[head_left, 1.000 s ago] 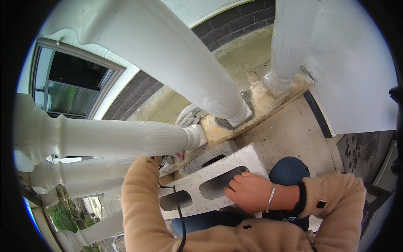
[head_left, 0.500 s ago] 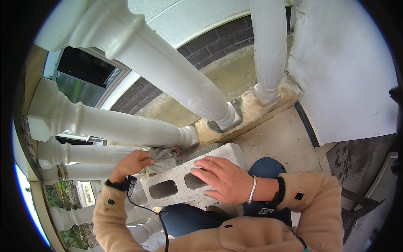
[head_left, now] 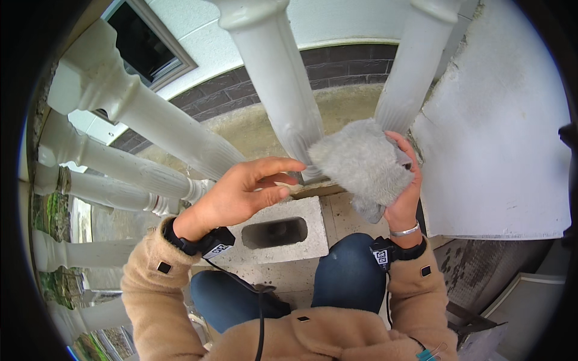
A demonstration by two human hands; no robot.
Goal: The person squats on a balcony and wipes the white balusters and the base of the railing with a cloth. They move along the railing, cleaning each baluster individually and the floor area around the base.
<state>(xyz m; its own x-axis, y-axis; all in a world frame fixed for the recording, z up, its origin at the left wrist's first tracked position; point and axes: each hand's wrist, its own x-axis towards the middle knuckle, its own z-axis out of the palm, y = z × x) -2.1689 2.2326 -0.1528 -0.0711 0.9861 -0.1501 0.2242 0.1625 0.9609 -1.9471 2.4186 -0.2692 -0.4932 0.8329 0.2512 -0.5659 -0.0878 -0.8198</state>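
My right hand (head_left: 408, 186) holds up a grey cloth (head_left: 361, 162), fuzzy and bunched, with the fingers wrapped behind its right edge. To the left, my left hand (head_left: 241, 189) hangs in the air, thumb and fingers apart, with nothing between them. Beneath it a grey hollow concrete block (head_left: 318, 225) lies between my knees and the row of balusters. One hollow of the block faces up; its left part is hidden by my left hand and wrist.
White balusters (head_left: 283, 90) stand in a row ahead and to the left, on a stone kerb (head_left: 310, 189). A white panel (head_left: 494, 138) rises at the right, above a dark stained surface (head_left: 469, 265). Pale floor tiles (head_left: 343, 219) show around the block. A cable (head_left: 261, 313) hangs from my left wrist.
The grey cloth has gone from beside the block, near my left hand, up into my right hand. My left hand has moved right and opened. The view has shifted.
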